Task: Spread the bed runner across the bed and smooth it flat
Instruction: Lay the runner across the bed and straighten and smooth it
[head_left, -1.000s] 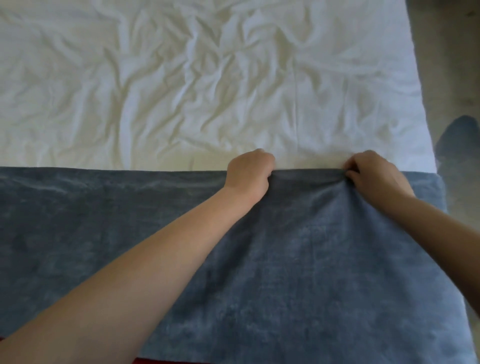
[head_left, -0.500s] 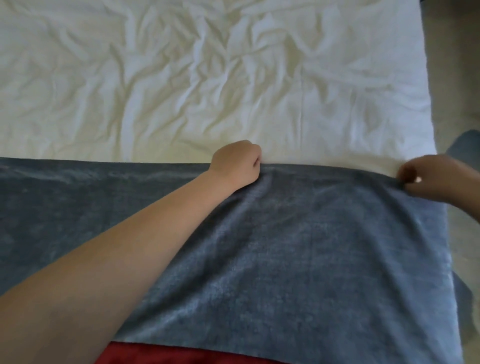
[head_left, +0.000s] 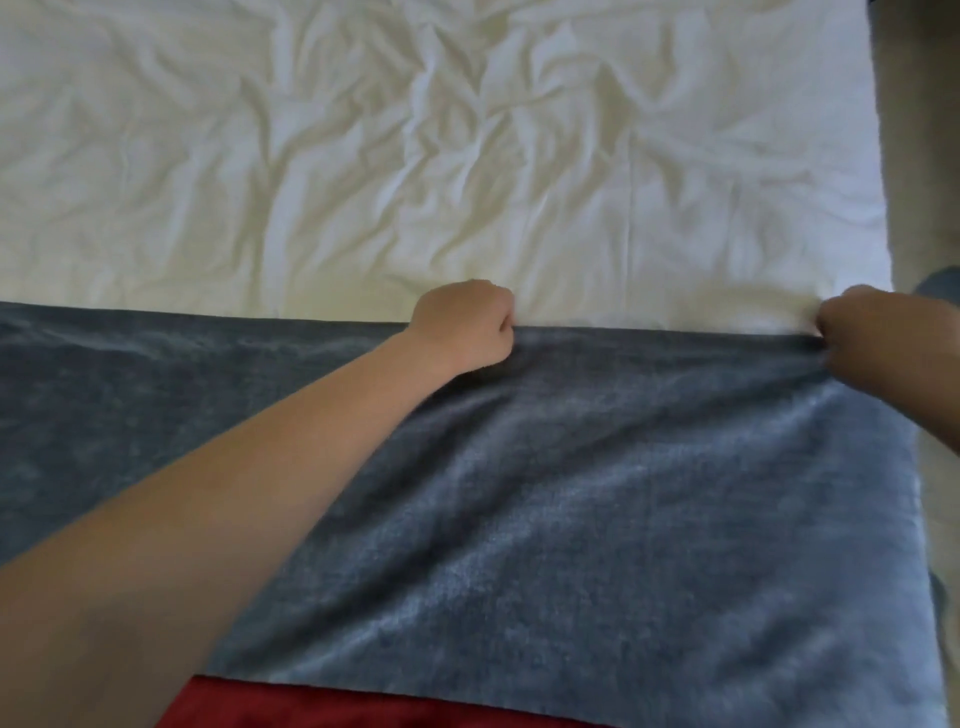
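A blue-grey bed runner (head_left: 597, 493) lies across the near part of the bed, from the left edge of view to the bed's right side. Its far edge runs straight over the wrinkled white sheet (head_left: 415, 156). My left hand (head_left: 467, 327) is closed in a fist on that far edge near the middle. My right hand (head_left: 878, 343) pinches the same edge at the bed's right side, where the cloth bunches into folds. The runner's right end hangs over the side of the bed.
Red fabric (head_left: 337, 706) shows below the runner's near edge at the bottom. A strip of grey floor (head_left: 924, 130) runs along the bed's right side, with a blue shape (head_left: 940, 283) just beyond my right hand.
My right hand slid right along the runner's far edge, from near the left hand to the bed's right side. The left hand stayed on the edge.
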